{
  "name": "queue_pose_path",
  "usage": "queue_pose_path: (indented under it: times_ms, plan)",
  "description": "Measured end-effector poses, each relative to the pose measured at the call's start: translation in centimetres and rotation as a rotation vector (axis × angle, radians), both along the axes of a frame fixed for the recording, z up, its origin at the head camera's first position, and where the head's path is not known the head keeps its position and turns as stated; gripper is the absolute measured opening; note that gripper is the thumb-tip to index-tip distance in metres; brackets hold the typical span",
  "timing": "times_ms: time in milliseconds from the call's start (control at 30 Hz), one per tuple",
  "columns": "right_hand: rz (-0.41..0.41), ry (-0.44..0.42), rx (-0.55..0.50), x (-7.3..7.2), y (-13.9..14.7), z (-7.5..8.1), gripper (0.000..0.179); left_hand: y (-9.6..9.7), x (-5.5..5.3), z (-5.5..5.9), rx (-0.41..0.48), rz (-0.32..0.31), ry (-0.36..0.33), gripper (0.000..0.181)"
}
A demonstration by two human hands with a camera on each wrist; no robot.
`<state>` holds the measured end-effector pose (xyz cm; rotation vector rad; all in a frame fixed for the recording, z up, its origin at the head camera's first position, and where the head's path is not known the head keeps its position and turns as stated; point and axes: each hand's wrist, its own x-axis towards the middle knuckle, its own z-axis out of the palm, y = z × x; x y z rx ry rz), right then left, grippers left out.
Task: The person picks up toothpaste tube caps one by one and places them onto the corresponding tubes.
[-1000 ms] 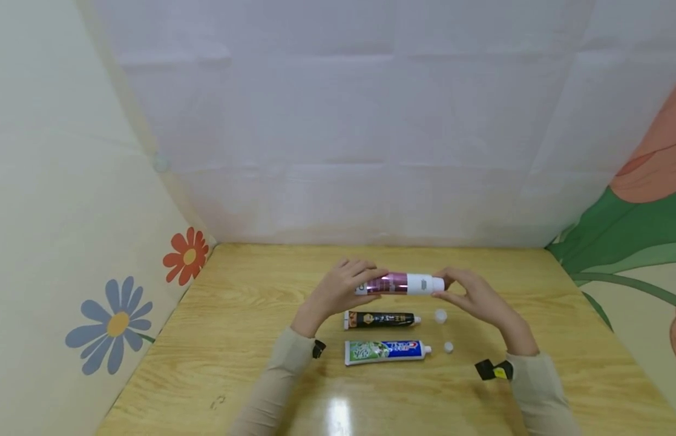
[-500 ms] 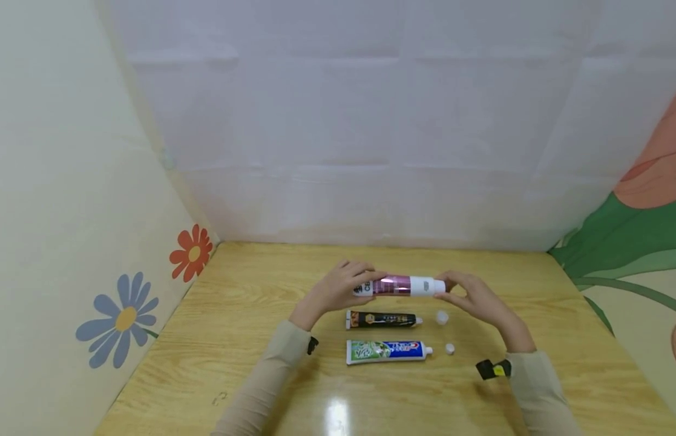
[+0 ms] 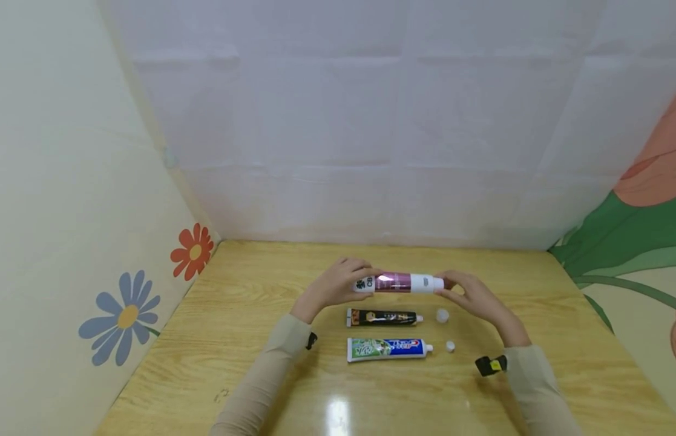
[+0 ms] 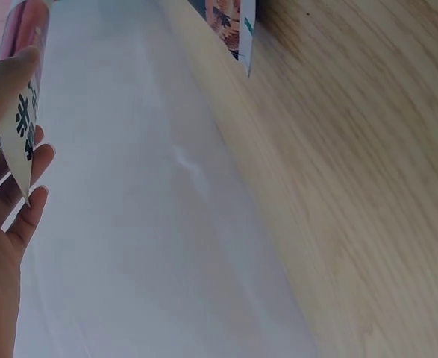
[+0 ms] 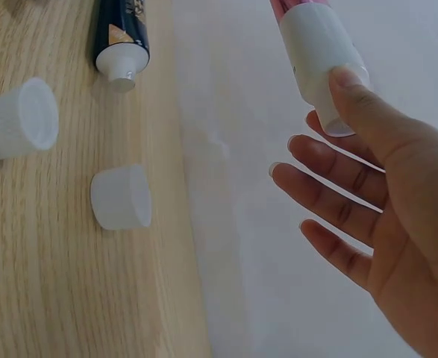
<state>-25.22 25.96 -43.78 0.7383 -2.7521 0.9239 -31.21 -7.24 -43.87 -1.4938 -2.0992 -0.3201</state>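
Note:
My left hand (image 3: 338, 283) grips a pink-and-white toothpaste tube (image 3: 394, 282) near its flat crimped end, thumb on one side and fingers on the other. At the other end, thumb and forefinger of my right hand (image 3: 475, 295) pinch the white cap (image 3: 438, 284). The tube is held level above the table, its cap pointing right. In the right wrist view, the remaining fingers of my right hand (image 5: 398, 186) spread loosely below the cap. Seen from the left wrist, the crimped end (image 4: 21, 142) sticks out past my left thumb.
Below the hands, a black toothpaste tube (image 3: 387, 318) and a green-and-blue one (image 3: 389, 349) lie parallel on the wooden table (image 3: 250, 303), nozzles bare. A larger white cap (image 3: 442, 315) and a smaller one (image 3: 450, 346) lie right of them. A white sheet (image 3: 338, 181) hangs behind.
My left hand has shifted slightly left along the tube, showing more of its printed end. My right hand keeps its pinch at the cap. The tubes and caps on the table stay put.

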Motion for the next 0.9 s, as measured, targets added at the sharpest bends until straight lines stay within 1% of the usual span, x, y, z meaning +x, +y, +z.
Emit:
queue_pose_path:
  times_ms: [100, 200, 300, 467, 633, 800, 900]
  plan:
    - [0.000, -0.008, 0.005, -0.3, 0.1, -0.2, 0.033, 0.0, -0.5, -0.4, 0.003, -0.017, -0.020, 0.058]
    - [0.001, -0.017, 0.002, -0.5, 0.1, -0.3, 0.033, -0.1, -0.8, -0.7, 0.000, -0.019, -0.052, 0.060]
    - [0.004, -0.023, 0.007, -0.6, 0.1, -0.4, 0.034, -0.3, -1.1, -1.0, -0.008, -0.010, -0.077, 0.059]
    - [0.020, -0.018, 0.003, -0.8, 0.2, -0.7, 0.032, -0.6, -1.6, -1.5, -0.023, 0.004, -0.093, 0.057]
    - [0.022, -0.026, 0.019, -1.2, 0.1, -1.0, 0.032, -0.8, -1.7, -1.7, -0.019, 0.009, -0.118, 0.058]
    - [0.015, -0.054, 0.032, -1.5, 0.2, -1.3, 0.032, -0.9, -1.8, -1.8, -0.040, 0.047, -0.150, 0.058]
    - [0.035, -0.056, 0.034, -1.7, 0.3, -1.5, 0.031, -0.9, -1.9, -2.0, -0.061, 0.064, -0.166, 0.057]
